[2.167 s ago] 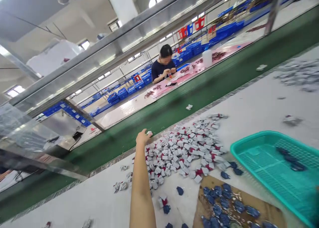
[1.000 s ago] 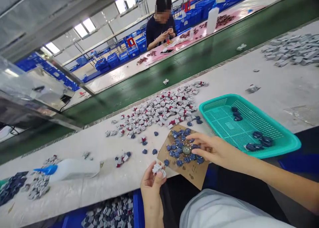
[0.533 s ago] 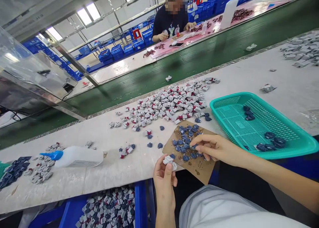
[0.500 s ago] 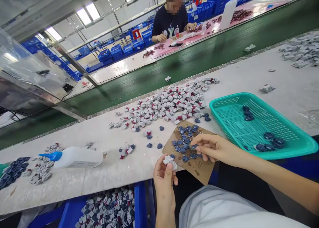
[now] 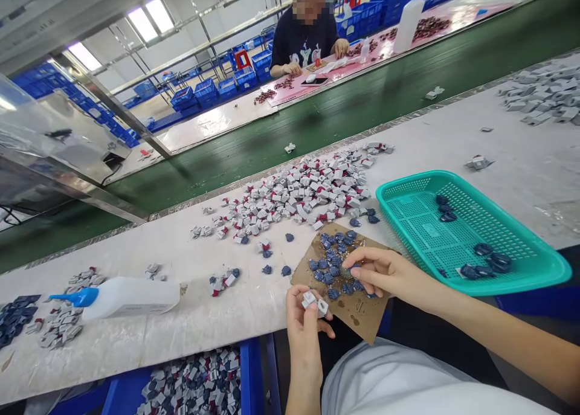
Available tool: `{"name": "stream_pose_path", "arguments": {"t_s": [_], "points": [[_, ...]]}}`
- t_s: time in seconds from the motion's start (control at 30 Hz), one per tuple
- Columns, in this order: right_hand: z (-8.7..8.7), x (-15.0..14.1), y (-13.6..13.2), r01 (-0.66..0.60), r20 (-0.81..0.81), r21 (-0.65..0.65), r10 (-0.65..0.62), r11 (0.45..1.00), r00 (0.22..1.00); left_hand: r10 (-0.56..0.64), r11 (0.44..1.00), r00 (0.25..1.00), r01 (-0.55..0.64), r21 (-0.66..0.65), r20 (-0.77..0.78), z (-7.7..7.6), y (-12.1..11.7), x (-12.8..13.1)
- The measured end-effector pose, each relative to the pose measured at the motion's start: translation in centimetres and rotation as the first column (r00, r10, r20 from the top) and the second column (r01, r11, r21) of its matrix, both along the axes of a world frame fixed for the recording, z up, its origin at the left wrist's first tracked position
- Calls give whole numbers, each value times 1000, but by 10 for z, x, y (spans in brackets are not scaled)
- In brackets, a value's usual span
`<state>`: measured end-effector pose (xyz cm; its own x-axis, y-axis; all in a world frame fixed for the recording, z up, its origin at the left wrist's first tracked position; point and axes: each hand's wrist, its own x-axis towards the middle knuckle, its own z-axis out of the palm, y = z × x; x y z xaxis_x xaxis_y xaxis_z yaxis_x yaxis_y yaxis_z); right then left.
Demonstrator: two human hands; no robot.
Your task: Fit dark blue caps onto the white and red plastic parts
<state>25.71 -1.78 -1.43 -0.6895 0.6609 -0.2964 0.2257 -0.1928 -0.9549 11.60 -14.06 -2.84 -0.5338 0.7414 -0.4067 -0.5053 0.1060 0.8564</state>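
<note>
Your left hand (image 5: 304, 321) is back from the green belt (image 5: 226, 158); its pale piece (image 5: 313, 301) now shows a hole.

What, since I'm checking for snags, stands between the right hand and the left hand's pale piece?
Nothing visible blocks the right hand from the pale piece; navy pieces lie on the cardboard below.

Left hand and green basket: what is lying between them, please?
The head view shows the brown board with blue pieces there, and the right hand over it.
</note>
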Motion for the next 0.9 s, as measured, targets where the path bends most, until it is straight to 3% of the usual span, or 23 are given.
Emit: {"name": "stream_pose_path", "arguments": {"t_s": [0.17,0.23,0.3,0.4,0.67,0.8,0.9], "points": [[0,0,-2,-46,20,2,46,999,999,-110,993,993,109,40,36,5,8,9],[-4,4,3,-88,78,148,77,985,994,-113,993,992,111,36,50,4,9,9],[-8,10,8,-136,160,374,80,917,984,-99,995,994,97,33,48,2,7,6],[-13,15,16,-213,246,621,70,754,967,-71,997,996,69,26,49,-2,2,2],[-22,2,17,-433,423,785,126,443,897,62,998,995,-59,-37,82,-1,-2,2],[-28,-7,19,-486,460,797,161,359,873,118,992,989,-114,-47,88,0,-4,-1],[-27,-9,21,-483,451,798,174,359,875,159,987,986,-157,-45,58,-2,-6,-4]]}}
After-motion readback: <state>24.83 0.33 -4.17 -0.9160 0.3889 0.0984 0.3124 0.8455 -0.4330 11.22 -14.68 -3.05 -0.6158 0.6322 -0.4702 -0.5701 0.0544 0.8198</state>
